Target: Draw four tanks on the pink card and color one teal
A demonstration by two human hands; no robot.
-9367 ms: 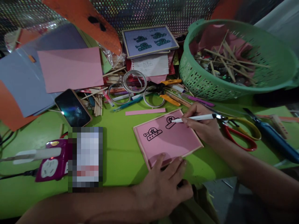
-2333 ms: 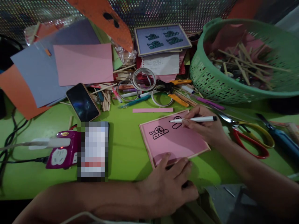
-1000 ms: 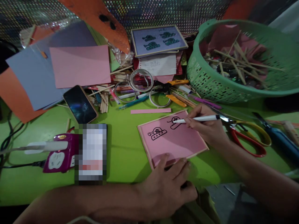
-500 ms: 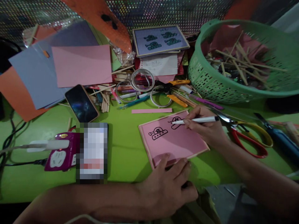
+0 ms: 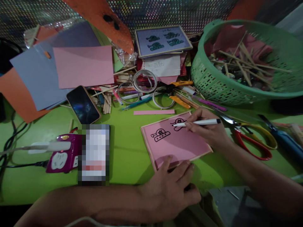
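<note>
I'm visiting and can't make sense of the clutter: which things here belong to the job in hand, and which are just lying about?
In use:
marker, in the right hand
framed pink card, left hand on its near edge

Apparently just lying about:
red-yellow scissors
basket
dark phone
pink strip
framed blue card (similar drawings, perhaps related)

The card [image 5: 175, 142] is matt paper with pale wooden edging [image 5: 148, 148]; the marker [image 5: 204, 122] looks smooth plastic. The table [image 5: 125, 154] has a smooth, faint sheen. At right, the scissors [image 5: 236, 124] have shiny metal blades; the far basket [image 5: 219, 90] is plastic, its sticks [image 5: 246, 52] bare wood. The left phone [image 5: 83, 105] looks glassy.
</note>
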